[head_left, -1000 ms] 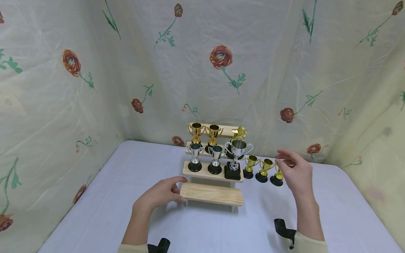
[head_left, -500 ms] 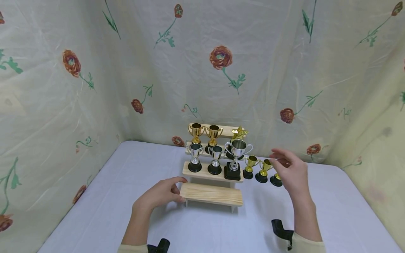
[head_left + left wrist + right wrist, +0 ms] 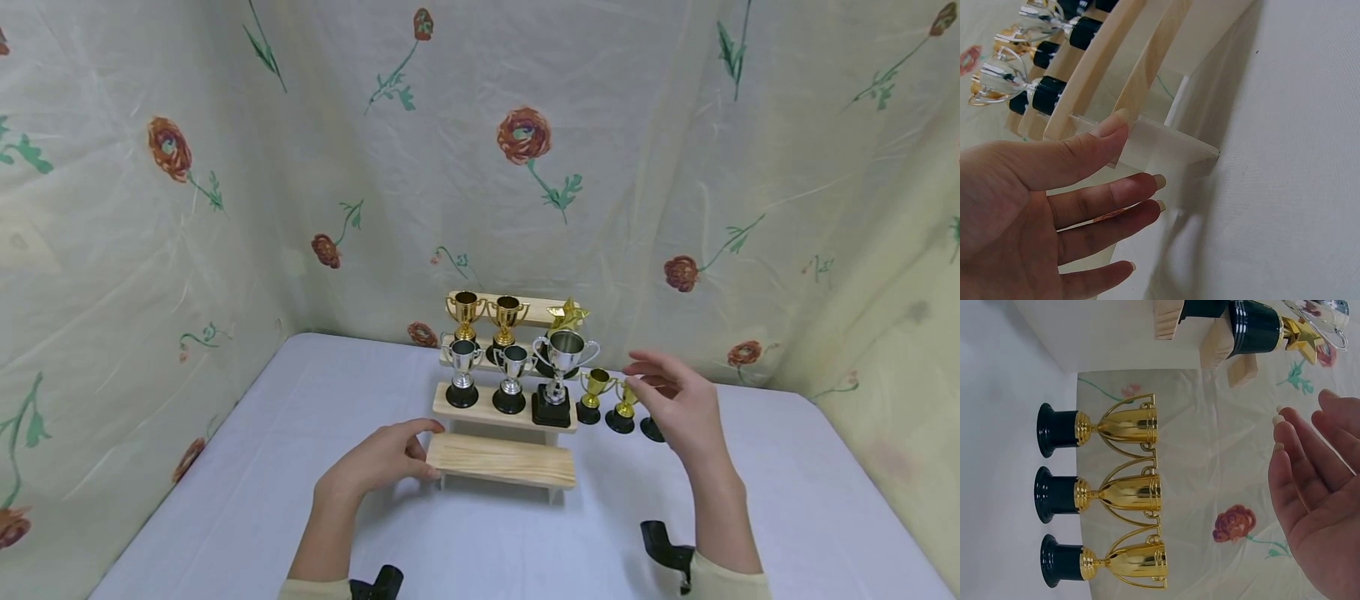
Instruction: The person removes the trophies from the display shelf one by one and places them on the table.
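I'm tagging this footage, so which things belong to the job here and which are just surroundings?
Likely in the job: left hand, right hand, wooden stand, trophies on it, three gold cups beside it.
Surroundings: white tablecloth, flowered curtain, black wrist mounts.

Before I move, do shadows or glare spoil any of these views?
Head: faint, soft shadow on the tablecloth under the front step; left wrist: broader grey shadow across the tablecloth beside that step; right wrist: bright glints on the gold cups, though their outlines stay readable.
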The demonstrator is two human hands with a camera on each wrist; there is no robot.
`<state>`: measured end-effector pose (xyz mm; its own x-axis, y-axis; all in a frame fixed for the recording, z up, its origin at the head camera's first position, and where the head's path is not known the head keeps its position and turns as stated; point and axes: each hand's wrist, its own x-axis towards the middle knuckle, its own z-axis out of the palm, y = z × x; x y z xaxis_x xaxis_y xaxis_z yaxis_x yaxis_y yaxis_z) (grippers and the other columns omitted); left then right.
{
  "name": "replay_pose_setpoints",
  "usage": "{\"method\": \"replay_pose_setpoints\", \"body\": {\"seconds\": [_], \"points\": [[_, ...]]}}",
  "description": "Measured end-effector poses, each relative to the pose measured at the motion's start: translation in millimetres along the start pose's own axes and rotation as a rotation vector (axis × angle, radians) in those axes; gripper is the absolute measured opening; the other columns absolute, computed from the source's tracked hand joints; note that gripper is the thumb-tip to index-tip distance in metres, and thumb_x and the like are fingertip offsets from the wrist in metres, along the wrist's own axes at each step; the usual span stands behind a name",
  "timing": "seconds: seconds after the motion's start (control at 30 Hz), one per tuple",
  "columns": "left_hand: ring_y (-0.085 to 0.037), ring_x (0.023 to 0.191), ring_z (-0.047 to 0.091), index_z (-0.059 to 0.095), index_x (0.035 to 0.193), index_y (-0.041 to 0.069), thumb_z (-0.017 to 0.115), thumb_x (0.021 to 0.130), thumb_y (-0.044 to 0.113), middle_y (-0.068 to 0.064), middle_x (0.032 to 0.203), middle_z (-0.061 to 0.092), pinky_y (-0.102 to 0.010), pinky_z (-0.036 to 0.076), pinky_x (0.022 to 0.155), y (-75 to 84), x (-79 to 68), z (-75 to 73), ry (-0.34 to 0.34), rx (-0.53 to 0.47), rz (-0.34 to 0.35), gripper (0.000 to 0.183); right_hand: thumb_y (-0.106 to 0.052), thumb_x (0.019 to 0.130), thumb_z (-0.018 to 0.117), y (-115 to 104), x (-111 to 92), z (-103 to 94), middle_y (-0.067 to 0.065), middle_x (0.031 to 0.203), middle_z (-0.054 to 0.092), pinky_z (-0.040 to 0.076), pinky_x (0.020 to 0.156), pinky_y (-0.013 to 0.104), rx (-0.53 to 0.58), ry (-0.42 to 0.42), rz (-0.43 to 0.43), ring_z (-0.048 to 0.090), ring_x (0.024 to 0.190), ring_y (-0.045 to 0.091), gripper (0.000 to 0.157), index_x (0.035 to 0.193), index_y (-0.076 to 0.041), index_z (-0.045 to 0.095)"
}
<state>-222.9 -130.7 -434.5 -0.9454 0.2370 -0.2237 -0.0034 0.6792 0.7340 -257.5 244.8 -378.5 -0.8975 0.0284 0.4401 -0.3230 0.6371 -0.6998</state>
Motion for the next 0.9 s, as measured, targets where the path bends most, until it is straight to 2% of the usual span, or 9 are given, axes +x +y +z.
{"method": "replay_pose_setpoints", "body": {"seconds": [0.2, 0.9], "points": [[-0.017, 0.077, 0.057, 0.059, 0.132, 0.026, 0.084, 0.079, 0.023, 0.000, 0.084, 0.066, -0.033, 0.042, 0.066, -2.4, 1.5, 0.6, -0.003, 0.001, 0.010, 0.059, -0.030, 0.096, 0.065, -3.5, 0.3, 1.2, 0.006, 0.111, 0.073, 0.044, 0.083, 0.009, 0.035, -0.023, -0.016, 0.059, 0.092, -0.010, 0.038, 0.132, -0.016, 0.062], [-0.017, 0.078, 0.058, 0.060, 0.131, 0.026, 0.084, 0.078, 0.023, 0.000, 0.085, 0.066, -0.034, 0.043, 0.066, -4.1, 3.2, 0.7, 0.002, -0.009, 0.008, 0.059, -0.024, 0.099, 0.062, -18.7, -1.2, 9.4, 0.008, 0.112, 0.072, 0.046, 0.084, 0.007, 0.126, -0.021, -0.073, 0.061, 0.095, -0.009, 0.034, 0.131, -0.015, 0.063]]}}
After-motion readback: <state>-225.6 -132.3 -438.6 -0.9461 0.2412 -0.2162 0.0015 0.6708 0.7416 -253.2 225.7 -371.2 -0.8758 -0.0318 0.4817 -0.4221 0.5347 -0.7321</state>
